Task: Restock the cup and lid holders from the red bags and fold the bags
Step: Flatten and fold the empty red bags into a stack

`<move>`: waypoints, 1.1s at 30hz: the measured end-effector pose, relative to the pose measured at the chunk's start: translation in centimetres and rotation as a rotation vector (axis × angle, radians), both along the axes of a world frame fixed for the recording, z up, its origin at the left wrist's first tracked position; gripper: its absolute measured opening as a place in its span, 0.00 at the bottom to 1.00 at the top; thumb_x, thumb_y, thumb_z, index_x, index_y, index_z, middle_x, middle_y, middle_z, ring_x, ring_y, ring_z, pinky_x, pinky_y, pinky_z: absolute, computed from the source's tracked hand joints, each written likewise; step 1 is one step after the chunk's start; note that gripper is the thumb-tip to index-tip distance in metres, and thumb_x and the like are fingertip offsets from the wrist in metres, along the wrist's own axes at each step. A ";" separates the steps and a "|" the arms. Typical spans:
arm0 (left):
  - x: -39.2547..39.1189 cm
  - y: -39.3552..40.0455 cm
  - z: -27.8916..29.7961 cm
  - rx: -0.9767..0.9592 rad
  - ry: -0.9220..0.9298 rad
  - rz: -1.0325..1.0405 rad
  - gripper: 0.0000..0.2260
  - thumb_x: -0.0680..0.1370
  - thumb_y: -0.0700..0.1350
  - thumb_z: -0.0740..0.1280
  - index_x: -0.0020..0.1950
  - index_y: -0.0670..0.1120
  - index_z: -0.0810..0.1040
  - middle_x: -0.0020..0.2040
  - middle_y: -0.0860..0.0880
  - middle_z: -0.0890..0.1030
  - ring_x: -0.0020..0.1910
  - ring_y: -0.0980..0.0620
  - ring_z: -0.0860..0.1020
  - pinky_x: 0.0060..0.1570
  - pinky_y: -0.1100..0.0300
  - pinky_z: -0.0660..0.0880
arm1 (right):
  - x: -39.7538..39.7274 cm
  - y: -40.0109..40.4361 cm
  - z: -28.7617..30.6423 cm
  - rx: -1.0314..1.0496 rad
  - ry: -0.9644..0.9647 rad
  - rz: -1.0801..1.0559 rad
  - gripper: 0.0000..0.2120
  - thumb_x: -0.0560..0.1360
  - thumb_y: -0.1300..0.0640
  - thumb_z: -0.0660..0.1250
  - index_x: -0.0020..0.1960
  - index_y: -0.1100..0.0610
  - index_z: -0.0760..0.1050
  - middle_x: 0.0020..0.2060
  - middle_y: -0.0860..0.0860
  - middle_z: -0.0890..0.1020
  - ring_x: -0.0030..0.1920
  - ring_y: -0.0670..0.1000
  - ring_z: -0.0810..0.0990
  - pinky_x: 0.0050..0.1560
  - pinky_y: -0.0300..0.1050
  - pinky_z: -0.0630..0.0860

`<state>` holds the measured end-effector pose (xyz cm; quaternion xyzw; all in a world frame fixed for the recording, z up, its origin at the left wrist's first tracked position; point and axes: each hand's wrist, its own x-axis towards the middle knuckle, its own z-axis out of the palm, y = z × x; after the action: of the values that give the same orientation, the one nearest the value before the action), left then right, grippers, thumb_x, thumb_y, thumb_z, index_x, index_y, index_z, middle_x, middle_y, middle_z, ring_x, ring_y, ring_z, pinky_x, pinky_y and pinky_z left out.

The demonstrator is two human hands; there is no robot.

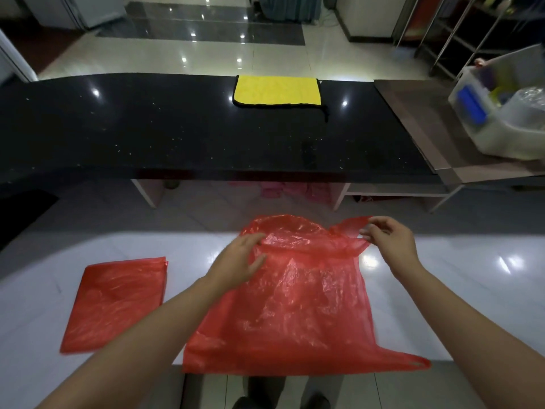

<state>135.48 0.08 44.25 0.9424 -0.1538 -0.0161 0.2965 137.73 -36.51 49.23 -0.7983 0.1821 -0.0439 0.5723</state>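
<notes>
Red bag [295, 305] lies flat on the desk [457, 290], long axis running away from the person; left hand [239, 261] presses it open-palmed, right hand [389, 237] fingers pinch its far handle

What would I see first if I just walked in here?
Most likely the big red bag spread on the white table, with the left hand flat on it and the right hand pinching its top corner. Left of it lies a second red bag, already folded flat. Farther back, a bright yellow cloth glows on the black counter.
</notes>
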 end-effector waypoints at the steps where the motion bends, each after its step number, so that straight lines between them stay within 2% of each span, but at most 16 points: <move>1: -0.5 -0.3 -0.3 -0.010 0.023 -0.026 0.19 0.82 0.51 0.64 0.73 0.52 0.72 0.60 0.54 0.79 0.56 0.55 0.77 0.57 0.58 0.76 | 0.0 0.4 -0.1 -0.079 -0.007 0.039 0.08 0.80 0.63 0.65 0.53 0.54 0.80 0.44 0.54 0.86 0.43 0.48 0.87 0.50 0.44 0.81; 3: -1.0 -0.3 -0.6 -0.143 0.003 0.080 0.15 0.83 0.47 0.62 0.70 0.52 0.75 0.57 0.54 0.81 0.54 0.55 0.78 0.55 0.58 0.77 | -0.2 0.8 -0.4 -0.267 -0.011 0.107 0.08 0.80 0.61 0.66 0.55 0.54 0.81 0.47 0.51 0.85 0.46 0.48 0.85 0.53 0.45 0.80; 5: -0.6 0.4 -0.6 -0.312 -0.045 0.327 0.11 0.84 0.44 0.62 0.65 0.49 0.78 0.54 0.53 0.81 0.50 0.54 0.79 0.52 0.58 0.77 | -0.2 0.9 -0.9 -0.401 -0.012 0.145 0.08 0.80 0.60 0.66 0.56 0.56 0.82 0.49 0.50 0.84 0.49 0.49 0.83 0.54 0.47 0.79; 7: 0.5 1.5 -0.8 -0.368 -0.069 0.545 0.10 0.83 0.42 0.62 0.63 0.46 0.79 0.55 0.51 0.80 0.52 0.51 0.78 0.53 0.57 0.76 | -0.2 0.6 -1.4 -0.471 -0.009 0.161 0.07 0.80 0.60 0.67 0.55 0.56 0.83 0.50 0.50 0.83 0.48 0.50 0.82 0.53 0.45 0.77; 10: 2.8 3.7 -1.2 -0.428 0.159 0.694 0.14 0.83 0.40 0.62 0.68 0.45 0.76 0.63 0.45 0.78 0.60 0.47 0.77 0.60 0.54 0.73 | -0.1 0.0 -2.1 -0.505 0.001 0.158 0.08 0.79 0.60 0.67 0.55 0.55 0.83 0.50 0.49 0.82 0.47 0.48 0.80 0.51 0.41 0.73; 11: 3.4 4.2 -1.2 -0.497 0.293 0.680 0.15 0.82 0.40 0.63 0.70 0.47 0.74 0.65 0.46 0.77 0.63 0.46 0.76 0.62 0.52 0.73 | -0.1 -0.2 -2.2 -0.515 0.007 0.155 0.08 0.79 0.61 0.67 0.55 0.55 0.83 0.50 0.49 0.82 0.47 0.48 0.80 0.51 0.41 0.72; 13: 4.2 5.1 -1.0 -0.654 0.540 0.510 0.22 0.81 0.41 0.66 0.74 0.54 0.70 0.67 0.49 0.75 0.65 0.47 0.76 0.64 0.49 0.74 | -0.1 -0.7 -2.5 -0.535 0.017 0.155 0.08 0.79 0.61 0.66 0.55 0.55 0.83 0.49 0.48 0.81 0.47 0.48 0.79 0.49 0.41 0.72; 16: 5.0 4.9 -0.5 -0.593 0.691 0.226 0.33 0.77 0.46 0.74 0.77 0.66 0.63 0.62 0.57 0.73 0.58 0.55 0.80 0.52 0.59 0.78 | 0.0 -1.1 -2.6 -0.563 0.026 0.166 0.08 0.79 0.61 0.66 0.53 0.54 0.83 0.47 0.47 0.80 0.46 0.48 0.79 0.47 0.40 0.71; 18: 5.4 4.1 -0.2 -0.505 0.630 0.165 0.30 0.77 0.46 0.74 0.75 0.63 0.67 0.62 0.57 0.76 0.55 0.55 0.82 0.47 0.63 0.79 | 0.0 -1.3 -2.7 -0.577 0.030 0.177 0.08 0.79 0.61 0.66 0.53 0.54 0.83 0.47 0.47 0.80 0.46 0.48 0.79 0.48 0.41 0.72; 20: 5.7 3.5 -0.4 -0.440 0.552 0.174 0.20 0.77 0.41 0.73 0.68 0.56 0.76 0.60 0.51 0.82 0.56 0.51 0.82 0.52 0.56 0.81 | 0.1 -1.5 -2.8 -0.594 0.035 0.184 0.08 0.79 0.61 0.67 0.53 0.54 0.84 0.47 0.47 0.80 0.46 0.48 0.79 0.49 0.41 0.72; 22: 5.7 3.2 -0.5 -0.428 0.553 0.220 0.12 0.77 0.39 0.72 0.59 0.51 0.81 0.53 0.46 0.84 0.50 0.48 0.83 0.53 0.49 0.81 | 0.2 -1.9 -2.9 -0.614 0.032 0.184 0.08 0.79 0.61 0.67 0.53 0.55 0.84 0.47 0.47 0.80 0.45 0.48 0.79 0.48 0.41 0.71; 23: 5.7 3.3 -0.5 -0.432 0.563 0.238 0.11 0.77 0.39 0.72 0.57 0.50 0.80 0.51 0.44 0.84 0.46 0.49 0.82 0.51 0.50 0.81 | 0.2 -2.2 -2.9 -0.625 0.033 0.181 0.08 0.79 0.61 0.67 0.53 0.55 0.84 0.47 0.48 0.80 0.45 0.49 0.78 0.48 0.41 0.70; 25: 5.6 3.7 -0.2 -0.473 0.595 0.269 0.12 0.77 0.37 0.72 0.57 0.50 0.78 0.51 0.43 0.83 0.41 0.52 0.80 0.39 0.58 0.80 | 0.4 -3.0 -3.0 -0.650 0.044 0.170 0.07 0.79 0.61 0.67 0.53 0.56 0.84 0.47 0.49 0.80 0.45 0.49 0.77 0.49 0.41 0.70; 27: 5.6 4.3 0.1 -0.570 0.672 0.293 0.15 0.78 0.33 0.70 0.59 0.48 0.76 0.52 0.42 0.81 0.38 0.55 0.80 0.34 0.63 0.76 | 0.5 -3.8 -3.2 -0.645 0.066 0.151 0.07 0.79 0.60 0.67 0.53 0.56 0.84 0.47 0.49 0.80 0.45 0.49 0.77 0.50 0.42 0.70; 30: 5.8 5.3 0.7 -0.730 0.827 0.289 0.18 0.75 0.30 0.64 0.61 0.46 0.76 0.51 0.44 0.79 0.39 0.53 0.78 0.38 0.60 0.75 | 0.7 -4.5 -3.4 -0.594 0.092 0.117 0.07 0.79 0.59 0.67 0.54 0.55 0.83 0.47 0.47 0.80 0.47 0.49 0.78 0.49 0.42 0.70; 33: 5.8 5.8 1.6 -0.875 0.928 0.319 0.24 0.62 0.38 0.61 0.57 0.46 0.78 0.46 0.45 0.80 0.40 0.49 0.77 0.40 0.57 0.74 | 1.1 -4.7 -3.4 -0.544 0.099 0.100 0.07 0.79 0.58 0.67 0.54 0.54 0.83 0.48 0.47 0.81 0.48 0.49 0.79 0.49 0.43 0.71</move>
<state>141.24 5.92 45.85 0.6414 0.1391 -0.3128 0.6866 138.79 -41.22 45.78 -0.9318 0.1516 -0.0239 0.3290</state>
